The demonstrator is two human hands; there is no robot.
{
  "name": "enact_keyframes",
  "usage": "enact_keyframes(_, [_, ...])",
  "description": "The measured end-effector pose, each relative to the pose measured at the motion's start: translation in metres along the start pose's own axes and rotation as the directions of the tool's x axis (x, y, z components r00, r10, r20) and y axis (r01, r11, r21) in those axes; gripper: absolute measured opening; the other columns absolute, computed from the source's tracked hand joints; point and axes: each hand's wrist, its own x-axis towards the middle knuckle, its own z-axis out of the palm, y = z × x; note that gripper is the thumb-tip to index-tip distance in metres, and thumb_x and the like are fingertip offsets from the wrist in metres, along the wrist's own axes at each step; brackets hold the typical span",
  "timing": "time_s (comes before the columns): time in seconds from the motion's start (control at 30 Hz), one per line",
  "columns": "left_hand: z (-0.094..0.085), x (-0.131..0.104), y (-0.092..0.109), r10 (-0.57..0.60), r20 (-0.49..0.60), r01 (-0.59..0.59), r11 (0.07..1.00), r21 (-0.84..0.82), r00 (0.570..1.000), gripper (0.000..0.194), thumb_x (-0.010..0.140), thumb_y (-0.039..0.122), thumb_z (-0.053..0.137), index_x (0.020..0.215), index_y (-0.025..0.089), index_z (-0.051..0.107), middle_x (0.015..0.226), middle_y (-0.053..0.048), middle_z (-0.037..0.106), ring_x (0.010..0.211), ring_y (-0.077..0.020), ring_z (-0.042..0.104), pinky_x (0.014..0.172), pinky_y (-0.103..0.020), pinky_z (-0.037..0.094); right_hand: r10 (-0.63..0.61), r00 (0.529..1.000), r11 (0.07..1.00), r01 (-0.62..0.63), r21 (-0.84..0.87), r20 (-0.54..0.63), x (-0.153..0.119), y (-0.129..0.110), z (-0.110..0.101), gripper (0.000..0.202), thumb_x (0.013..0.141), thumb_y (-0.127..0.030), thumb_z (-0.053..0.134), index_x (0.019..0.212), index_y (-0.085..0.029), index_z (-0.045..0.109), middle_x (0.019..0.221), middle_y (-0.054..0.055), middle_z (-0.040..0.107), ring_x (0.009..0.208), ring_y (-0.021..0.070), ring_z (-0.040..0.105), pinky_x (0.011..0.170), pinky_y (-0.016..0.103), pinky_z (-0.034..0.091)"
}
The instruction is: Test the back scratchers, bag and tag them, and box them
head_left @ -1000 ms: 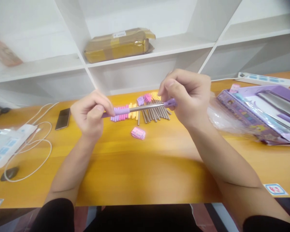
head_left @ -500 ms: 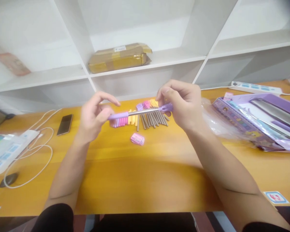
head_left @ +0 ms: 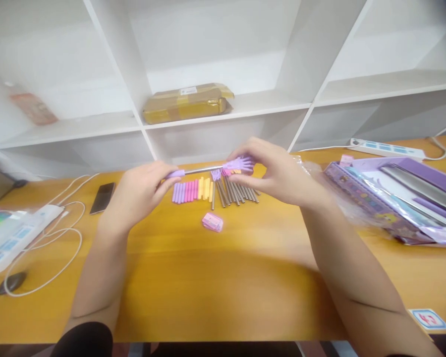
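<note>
A back scratcher with a purple handle, a thin metal rod and a purple claw-shaped head (head_left: 240,164) is held level above the table. My left hand (head_left: 139,191) is closed round the handle, of which only the end by the rod shows. At the other end, my right hand (head_left: 271,171) is closed about the claw head, thumb below and fingers over the top; some fingertips are hidden behind it. Beneath lie purple, pink and yellow handle sleeves (head_left: 190,192) in a row. Several metal rods (head_left: 238,191) with coloured claw heads lie beside them, partly covered by my right hand.
A small stack of pink cards (head_left: 212,222) lies nearer me. To the right stands an open purple box (head_left: 367,198) beside clear plastic wrapping. A phone (head_left: 102,198), cables and a mouse (head_left: 12,283) are at left. A taped parcel (head_left: 186,104) sits on the shelf.
The right hand has turned, so the claw's spread fingers now show and its thumb is below the head. My left fingers have closed down round the handle. The view has shifted slightly.
</note>
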Motion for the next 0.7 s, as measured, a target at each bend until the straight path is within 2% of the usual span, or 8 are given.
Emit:
enact_keyframes(0.17, [-0.001,-0.003,-0.001,0.050,-0.056,-0.047,0.997,0.066,0.997,0.031,0.112,0.041,0.050,0.119,0.024,0.074,0.096,-0.006,0.076,0.084,-0.0210,0.069,0.075,-0.033,0.050,-0.128,0.991,0.968,0.134,-0.212,0.044,-0.003,0.008,-0.002,0.025,0.109,-0.042,0.058,0.121,-0.026,0.073,0.112,0.010,0.070,0.095,0.0239,0.066,0.083,0.038,0.054])
enact_keyframes(0.33, [0.002,-0.004,0.000,0.070,-0.056,-0.064,0.993,0.095,0.996,0.030,0.113,0.039,0.049,0.124,0.024,0.072,0.101,-0.007,0.077,0.084,-0.0209,0.069,0.076,-0.033,0.050,-0.213,0.976,0.900,0.215,-0.378,0.047,-0.001,0.009,0.005,0.031,0.114,-0.040,0.047,0.125,-0.024,0.071,0.116,0.011,0.073,0.098,0.0232,0.069,0.082,0.035,0.053])
enact_keyframes(0.57, [0.006,-0.005,0.005,0.104,-0.050,-0.101,0.992,0.070,0.993,0.028,0.112,0.038,0.049,0.119,0.023,0.072,0.101,-0.008,0.077,0.083,-0.0204,0.070,0.071,-0.032,0.048,-0.226,0.969,0.817,0.246,-0.521,0.104,-0.002,0.004,0.010,0.036,0.116,-0.040,0.043,0.108,-0.021,0.072,0.092,0.007,0.074,0.075,0.0170,0.064,0.062,0.030,0.038])
enact_keyframes(0.7, [0.007,-0.007,0.001,0.113,-0.054,-0.106,0.988,0.113,0.992,0.029,0.112,0.040,0.050,0.118,0.024,0.073,0.097,-0.007,0.076,0.075,-0.0182,0.067,0.066,-0.030,0.044,-0.247,0.960,0.795,0.280,-0.538,0.134,-0.003,0.005,0.008,0.033,0.115,-0.025,0.041,0.113,-0.021,0.073,0.095,0.007,0.076,0.075,0.0166,0.064,0.063,0.030,0.038])
